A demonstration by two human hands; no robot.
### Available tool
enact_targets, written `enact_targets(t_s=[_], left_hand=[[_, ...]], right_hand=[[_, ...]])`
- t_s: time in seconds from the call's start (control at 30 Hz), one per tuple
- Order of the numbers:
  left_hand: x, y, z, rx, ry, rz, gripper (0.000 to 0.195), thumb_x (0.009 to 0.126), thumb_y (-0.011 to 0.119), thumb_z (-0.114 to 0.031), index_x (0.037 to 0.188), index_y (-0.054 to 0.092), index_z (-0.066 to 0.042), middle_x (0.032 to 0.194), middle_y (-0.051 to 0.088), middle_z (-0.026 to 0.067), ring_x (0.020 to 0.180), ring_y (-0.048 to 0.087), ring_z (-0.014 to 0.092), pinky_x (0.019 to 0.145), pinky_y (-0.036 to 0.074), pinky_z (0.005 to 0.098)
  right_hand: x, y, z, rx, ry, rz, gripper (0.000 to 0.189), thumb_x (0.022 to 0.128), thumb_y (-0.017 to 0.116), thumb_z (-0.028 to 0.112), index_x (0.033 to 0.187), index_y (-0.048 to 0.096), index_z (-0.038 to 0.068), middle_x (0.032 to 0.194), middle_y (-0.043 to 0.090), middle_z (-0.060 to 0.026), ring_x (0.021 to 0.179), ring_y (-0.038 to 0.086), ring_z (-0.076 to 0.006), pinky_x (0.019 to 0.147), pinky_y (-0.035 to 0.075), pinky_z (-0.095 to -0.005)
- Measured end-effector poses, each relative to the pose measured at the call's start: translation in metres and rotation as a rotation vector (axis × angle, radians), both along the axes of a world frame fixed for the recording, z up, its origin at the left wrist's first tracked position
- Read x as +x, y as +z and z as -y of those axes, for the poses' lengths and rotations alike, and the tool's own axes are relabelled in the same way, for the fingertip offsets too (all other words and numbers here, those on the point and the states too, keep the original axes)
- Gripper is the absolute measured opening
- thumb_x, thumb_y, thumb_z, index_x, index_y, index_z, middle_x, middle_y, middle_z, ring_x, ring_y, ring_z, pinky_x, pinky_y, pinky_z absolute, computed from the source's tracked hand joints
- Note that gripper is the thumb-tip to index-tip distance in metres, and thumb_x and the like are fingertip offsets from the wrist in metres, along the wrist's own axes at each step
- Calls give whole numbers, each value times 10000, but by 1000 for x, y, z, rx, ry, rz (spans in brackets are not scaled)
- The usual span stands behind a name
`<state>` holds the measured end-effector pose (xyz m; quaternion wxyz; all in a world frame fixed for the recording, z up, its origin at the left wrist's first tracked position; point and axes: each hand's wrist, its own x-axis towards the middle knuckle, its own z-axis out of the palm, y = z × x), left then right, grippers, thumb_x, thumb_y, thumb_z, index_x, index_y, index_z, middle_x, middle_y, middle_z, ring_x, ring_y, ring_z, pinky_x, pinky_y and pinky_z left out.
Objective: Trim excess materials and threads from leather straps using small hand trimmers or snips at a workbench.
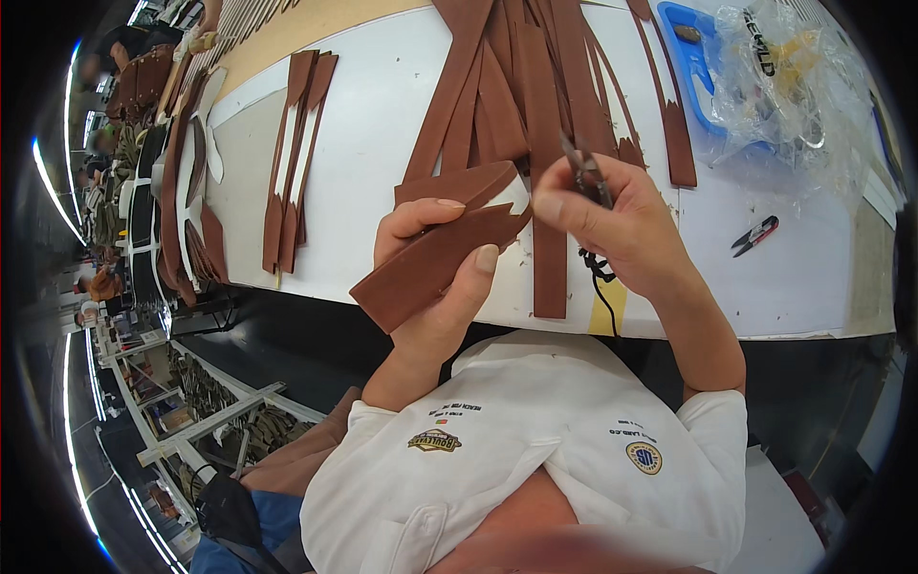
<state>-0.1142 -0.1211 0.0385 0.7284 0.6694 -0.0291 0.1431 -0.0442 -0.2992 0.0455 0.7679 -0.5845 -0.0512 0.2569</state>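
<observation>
My left hand [437, 280] grips a brown leather-like strap [437, 267], bent over so that its two wide ends lie one above the other. A narrower bend of the strap curves round towards my right hand [617, 215], which holds dark metal thread snips [589, 176]. The snips' blades point up and away from me, slightly blurred. Right-hand fingertips are close to the strap's bend; whether they touch it I cannot tell. A black cord [608, 301] dangles below the right hand. Beneath both hands, a long brown strap [549, 280] lies on the white tabletop [373, 143].
More brown straps [495, 100] are heaped beyond my hands. Several finished-looking straps [290, 165] lie at left. At right are a second pair of snips [756, 235], a blue tray [692, 72] and a clear plastic bag [789, 107]. Yellow tape [606, 316] marks the near edge.
</observation>
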Motion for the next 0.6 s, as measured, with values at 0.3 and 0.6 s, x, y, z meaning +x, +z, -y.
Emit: enact_targets(t_s=[0.3, 0.6], left_hand=[[4, 19, -7, -180, -97, -99, 188, 900, 558, -61, 1049, 559, 53, 1033, 604, 136, 896, 631, 175, 750, 530, 276], [33, 24, -19, -175, -137, -262, 322, 942, 508, -205, 797, 630, 55, 716, 633, 91, 594, 634, 153, 515, 511, 253]], right_hand=[[13, 13, 23, -115, 226, 192, 361, 903, 557, 348, 882, 670, 5, 609, 516, 35, 533, 426, -23, 472, 310, -190], [13, 17, 22, -198, 569, 61, 336, 859, 662, 365, 821, 742, 41, 574, 545, 13, 566, 486, -63, 513, 352, -226]])
